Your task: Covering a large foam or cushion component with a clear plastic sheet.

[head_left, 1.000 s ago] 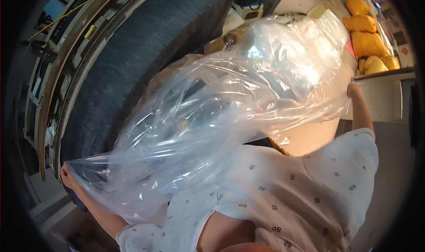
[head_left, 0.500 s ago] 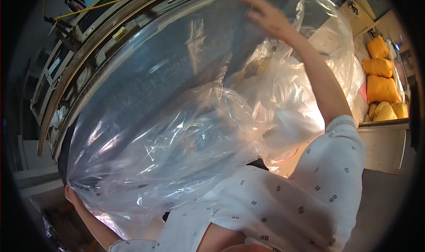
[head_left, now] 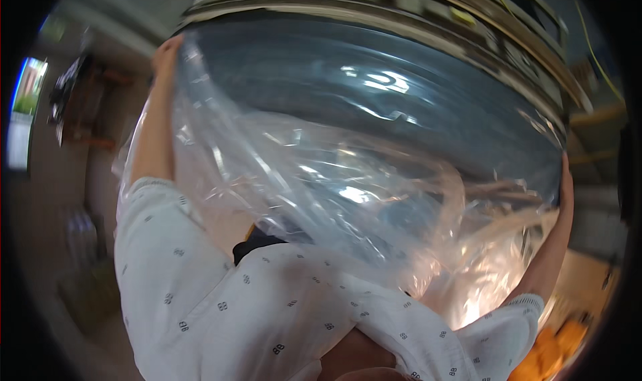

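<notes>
My left hand (head_left: 167,53), fingers pinched on the loose, clear plastic sheet (head_left: 321,173), is at the left end of the dark blue-grey bench (head_left: 294,53); my right hand (head_left: 566,177) meets the sheet's right edge, its fingers too edge-on to tell. A brown wooden rail (head_left: 565,83) borders the far side. Over the bench the sheet looks taut, glossy; nearer me, crumpled.
</notes>
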Available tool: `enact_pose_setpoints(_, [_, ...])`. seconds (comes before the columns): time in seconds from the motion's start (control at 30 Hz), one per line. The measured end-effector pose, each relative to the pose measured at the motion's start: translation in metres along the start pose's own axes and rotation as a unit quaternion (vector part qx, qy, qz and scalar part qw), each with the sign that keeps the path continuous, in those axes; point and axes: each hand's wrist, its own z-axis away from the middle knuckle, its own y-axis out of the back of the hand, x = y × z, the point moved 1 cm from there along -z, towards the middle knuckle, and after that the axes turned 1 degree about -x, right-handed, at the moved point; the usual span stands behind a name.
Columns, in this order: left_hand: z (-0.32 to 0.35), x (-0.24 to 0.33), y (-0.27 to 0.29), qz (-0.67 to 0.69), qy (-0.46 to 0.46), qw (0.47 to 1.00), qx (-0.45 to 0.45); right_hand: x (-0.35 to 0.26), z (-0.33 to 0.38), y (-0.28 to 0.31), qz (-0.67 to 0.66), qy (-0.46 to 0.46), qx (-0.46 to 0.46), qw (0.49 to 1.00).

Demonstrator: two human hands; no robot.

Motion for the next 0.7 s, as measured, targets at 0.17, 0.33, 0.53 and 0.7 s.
enact_pose_setpoints(0.17, [0.010, 0.008, -0.022, 0.056, -0.059, 0.995, 0.061, -0.053, 0.001, -0.017, 0.407, 0.040, 0.159, 0.899])
enact_pose_setpoints(0.33, [-0.001, 0.020, -0.031, 0.097, 0.019, 0.994, 0.052, -0.232, 0.121, -0.146, 0.264, 0.505, 0.219, 0.792])
enact_pose_setpoints(0.53, [-0.001, 0.026, -0.041, 0.097, -0.052, 0.992, 0.060, -0.218, 0.371, -0.313, 0.207, 0.560, -0.097, 0.796])
enact_pose_setpoints(0.7, [-0.030, 0.008, -0.048, 0.091, -0.056, 0.994, -0.005, -0.069, 0.366, -0.263, 0.351, 0.322, 0.024, 0.879])
